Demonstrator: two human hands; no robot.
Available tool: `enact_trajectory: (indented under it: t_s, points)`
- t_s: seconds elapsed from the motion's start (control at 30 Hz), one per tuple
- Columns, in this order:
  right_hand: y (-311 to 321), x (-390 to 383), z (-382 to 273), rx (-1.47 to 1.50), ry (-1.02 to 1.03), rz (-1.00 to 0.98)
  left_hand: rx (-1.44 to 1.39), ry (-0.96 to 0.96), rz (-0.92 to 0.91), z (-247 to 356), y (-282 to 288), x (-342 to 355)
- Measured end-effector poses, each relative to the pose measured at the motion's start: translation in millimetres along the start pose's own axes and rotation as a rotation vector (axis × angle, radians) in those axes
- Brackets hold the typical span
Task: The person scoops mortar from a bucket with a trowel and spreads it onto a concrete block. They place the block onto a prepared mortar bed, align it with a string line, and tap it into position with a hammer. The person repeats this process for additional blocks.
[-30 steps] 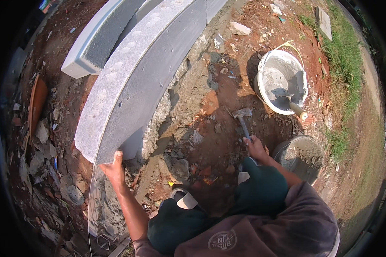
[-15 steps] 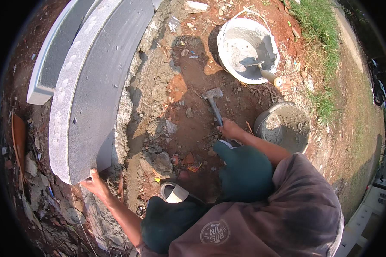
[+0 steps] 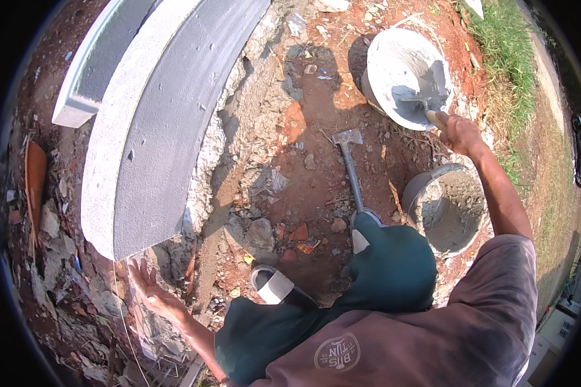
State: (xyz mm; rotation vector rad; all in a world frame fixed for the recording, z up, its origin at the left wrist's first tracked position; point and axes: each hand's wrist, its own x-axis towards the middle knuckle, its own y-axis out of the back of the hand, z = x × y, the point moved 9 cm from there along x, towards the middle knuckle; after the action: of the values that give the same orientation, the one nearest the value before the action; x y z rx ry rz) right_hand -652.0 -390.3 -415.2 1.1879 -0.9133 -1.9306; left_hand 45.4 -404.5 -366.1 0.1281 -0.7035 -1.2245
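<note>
My right hand (image 3: 461, 135) is closed round the pale handle of a trowel (image 3: 436, 119). Its blade is down in the grey mortar inside a white bucket (image 3: 376, 80), so little of it shows. My left hand (image 3: 150, 287) has its fingers apart and holds nothing, just below the near end of a curved grey block (image 3: 168, 129). A gap seems to separate the fingertips from the block's lower edge. On the dirt between my legs and the bucket lies a hammer (image 3: 351, 168), its handle end near my right knee.
A second, mortar-smeared bucket (image 3: 414, 187) stands right of my knee. Rough mortar (image 3: 203, 174) runs along the block's inner side. Another pale block (image 3: 77, 103) lies farther left. A thin string (image 3: 120, 303) hangs near my left hand. Rubble and stones (image 3: 259, 235) lie near my foot.
My right hand has let go of the hammer and moved up and right to grasp the trowel. The left hand has come off the block's end and opened. The view has shifted slightly.
</note>
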Motion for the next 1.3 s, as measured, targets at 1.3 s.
enact_trajectory:
  t_s: [1.3]
  points:
    - [35.4,240.0,-311.7,1.684,-0.279,0.583,-0.415,0.105,-0.822,180.1,-92.3,-33.7]
